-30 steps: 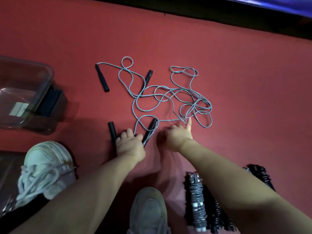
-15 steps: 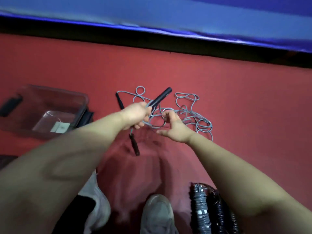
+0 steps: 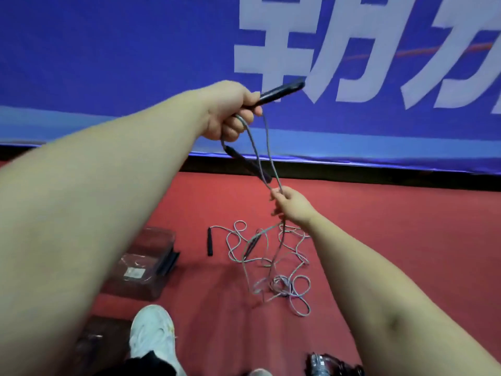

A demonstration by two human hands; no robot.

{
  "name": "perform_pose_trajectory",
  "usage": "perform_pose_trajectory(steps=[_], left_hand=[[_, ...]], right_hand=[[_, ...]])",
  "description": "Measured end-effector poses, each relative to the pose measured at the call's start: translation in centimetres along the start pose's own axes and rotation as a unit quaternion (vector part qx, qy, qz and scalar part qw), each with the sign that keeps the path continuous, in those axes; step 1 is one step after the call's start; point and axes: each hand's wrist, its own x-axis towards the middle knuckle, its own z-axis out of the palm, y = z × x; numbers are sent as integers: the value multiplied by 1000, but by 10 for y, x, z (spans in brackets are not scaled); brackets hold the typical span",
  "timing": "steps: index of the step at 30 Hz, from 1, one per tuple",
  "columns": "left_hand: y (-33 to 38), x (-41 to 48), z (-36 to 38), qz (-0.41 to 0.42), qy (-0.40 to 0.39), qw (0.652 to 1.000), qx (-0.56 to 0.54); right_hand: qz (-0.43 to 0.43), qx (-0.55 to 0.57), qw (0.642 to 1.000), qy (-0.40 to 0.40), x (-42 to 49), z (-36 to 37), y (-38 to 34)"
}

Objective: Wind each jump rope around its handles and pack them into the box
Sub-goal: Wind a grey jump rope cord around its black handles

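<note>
My left hand [image 3: 230,109] is raised high and grips a black jump rope handle [image 3: 282,91]. A second black handle [image 3: 248,164] dangles just below it on the grey cord [image 3: 261,158]. Lower and to the right, my right hand [image 3: 291,206] pinches the two cord strands. From there the cord drops into a tangled grey heap [image 3: 282,283] on the red floor. Two more black handles, one [image 3: 210,241] to the left and one [image 3: 252,245] inside the tangle, lie on the floor. The clear plastic box [image 3: 146,263] stands at the left.
A blue banner [image 3: 135,50] with white characters runs along the far side. My white shoe [image 3: 151,340] is at the bottom. Wound black ropes [image 3: 329,363] lie at the bottom right edge. A dark object [image 3: 100,346] sits at the bottom left.
My left hand has lifted the handles high off the floor. My right hand has come up along the cord and now pinches it. The view has tilted upward.
</note>
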Motion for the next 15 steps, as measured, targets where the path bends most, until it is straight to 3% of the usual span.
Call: perform_pose_trajectory(steps=[1, 6, 9, 11, 13, 15], left_hand=[[-7, -2, -10, -16, 28, 999, -20], [-55, -15, -56, -78, 87, 991, -64], [-79, -20, -74, -98, 74, 986, -115], [-92, -23, -80, -112, 61, 980, -155], [-107, -23, -78, -146, 60, 981, -116], [-128, -19, -71, -215, 62, 975, -1]], right_hand=[[17, -3, 1000, 25, 0, -14, 3], [-22, -244, 964, 101, 2, -78, -9], [31, -224, 962, 155, 5, -106, -13], [102, -154, 976, 117, 4, -114, -9], [106, -117, 983, 93, 3, -112, -16], [62, -105, 990, 77, 5, -107, -37]])
